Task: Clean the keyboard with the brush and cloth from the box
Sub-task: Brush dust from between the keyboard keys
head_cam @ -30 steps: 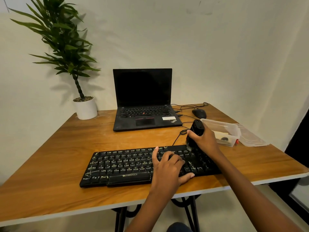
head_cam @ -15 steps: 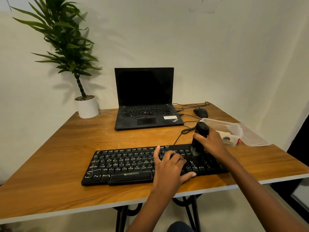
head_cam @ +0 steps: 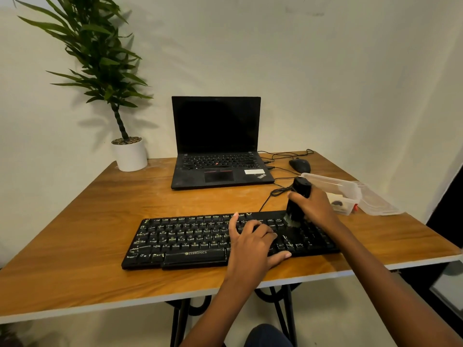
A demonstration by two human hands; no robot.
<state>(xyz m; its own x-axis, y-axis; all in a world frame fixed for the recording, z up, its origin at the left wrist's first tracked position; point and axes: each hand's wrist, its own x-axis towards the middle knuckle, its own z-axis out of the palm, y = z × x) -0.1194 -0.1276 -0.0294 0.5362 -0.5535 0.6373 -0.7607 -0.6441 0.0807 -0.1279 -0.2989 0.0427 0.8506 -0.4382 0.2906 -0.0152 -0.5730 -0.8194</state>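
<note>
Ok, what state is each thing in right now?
Keyboard: flat on table, white-speckled, left hand resting on it.
Brush: roughly upright, bristles on keyboard's right keys, right hand gripping it.
Box: open, lid lying beside it.
Laptop: open, screen dark.

Home office: wooden desk point(head_cam: 75, 221), laptop point(head_cam: 218, 146), potted plant point(head_cam: 100, 71).

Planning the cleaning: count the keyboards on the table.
2. The black full-size plastic keyboard lies at the front, under the left hand; the other is built into the open black laptop behind it. Nothing looks able to hide a third.
</note>
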